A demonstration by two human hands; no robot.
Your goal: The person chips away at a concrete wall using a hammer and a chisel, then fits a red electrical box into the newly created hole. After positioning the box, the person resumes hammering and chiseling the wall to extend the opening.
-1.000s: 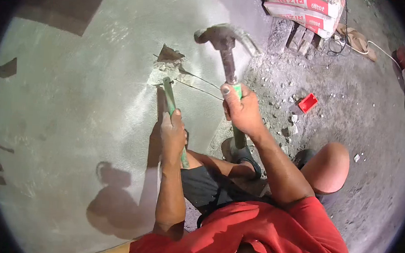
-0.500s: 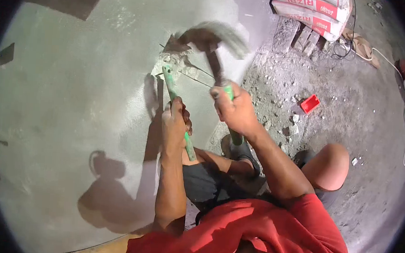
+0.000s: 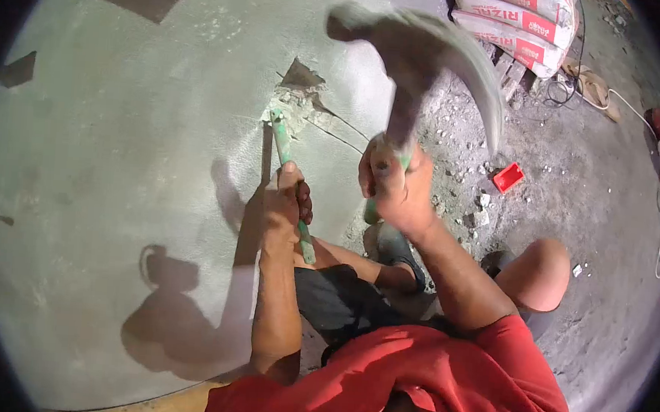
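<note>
My left hand is closed around a green chisel, a long narrow bar. Its upper end is against or very near a chipped, broken patch in the smooth grey wall; exact contact is hard to tell. In my right hand is a claw hammer with a green section on its handle. The hammer's head, blurred by motion, is raised to the right of the patch and well apart from the chisel. Two dark lines run rightward from the patch.
Stacked cement bags stand at the upper right. Rubble covers the ground beside the wall, with a small red box among it. A white cable runs along the right. My bent knee is below.
The hammer has swung up and right, away from the broken patch, and looks larger and nearer to me. My left hand and the chisel have barely shifted.
</note>
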